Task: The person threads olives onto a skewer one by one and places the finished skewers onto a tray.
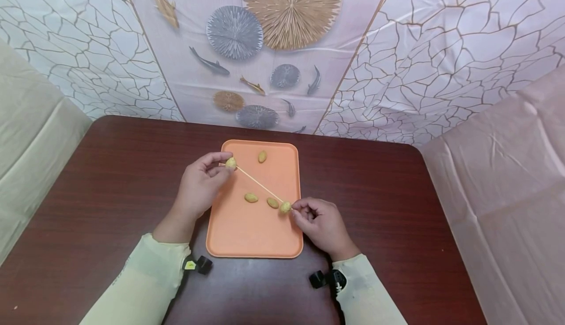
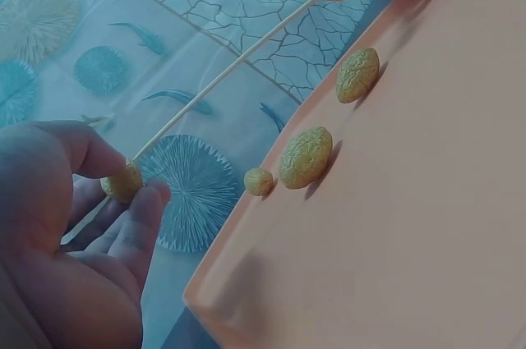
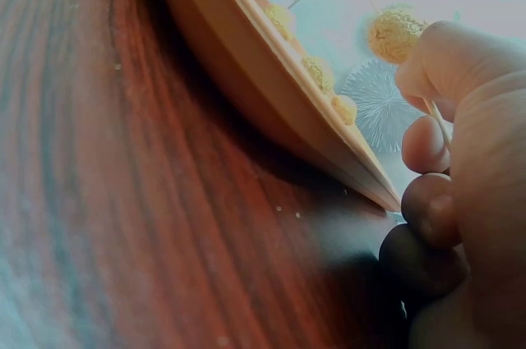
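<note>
A thin wooden skewer [image 1: 260, 185] slants above the tray, with one wrinkled yellow-green oval piece near each end. My left hand [image 1: 204, 182] pinches the left piece [image 2: 123, 183] between thumb and fingers. The right piece [image 1: 285, 207] sits just past the fingertips of my right hand [image 1: 324, 224], which grips the skewer's end; in the right wrist view a bit of stick [image 3: 438, 121] shows among those fingers. Three loose pieces lie on the orange tray [image 1: 253, 239]: one far piece [image 1: 262, 156] and two near the middle, a left one [image 1: 251, 197] and a right one [image 1: 272, 202].
The tray lies on a dark red-brown wooden table [image 1: 371, 183]. Behind the table hangs a patterned cloth [image 1: 176, 70], with plain pale cloth [image 1: 507, 168] at both sides. A small black device [image 1: 204, 264] is strapped at each wrist.
</note>
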A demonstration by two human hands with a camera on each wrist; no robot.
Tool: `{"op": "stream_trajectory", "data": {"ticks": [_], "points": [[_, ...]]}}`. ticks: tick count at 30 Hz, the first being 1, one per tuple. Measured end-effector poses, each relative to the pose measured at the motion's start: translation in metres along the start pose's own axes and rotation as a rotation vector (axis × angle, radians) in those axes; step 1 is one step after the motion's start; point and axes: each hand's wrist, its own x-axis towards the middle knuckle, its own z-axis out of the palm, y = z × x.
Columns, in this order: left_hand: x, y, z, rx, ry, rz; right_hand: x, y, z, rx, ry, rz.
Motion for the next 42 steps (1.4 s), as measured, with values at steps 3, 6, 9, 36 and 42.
{"op": "stream_trajectory", "data": {"ticks": [3,6,9,36,42], "points": [[0.000,-0.001,0.000,0.056,0.013,0.026,0.000,0.001,0.000,-0.001,0.002,-0.003],[0.000,-0.002,0.000,0.125,0.037,0.067,0.000,0.001,0.000,-0.006,-0.001,-0.002],[0.001,-0.004,0.000,0.158,0.049,0.098,0.000,0.002,0.000,-0.015,-0.003,0.002],[-0.002,-0.023,0.011,0.272,0.165,0.279,0.000,0.001,0.001,-0.049,-0.019,-0.009],[-0.003,-0.025,0.012,0.274,0.178,0.334,0.000,-0.001,0.001,-0.058,-0.022,-0.001]]}}
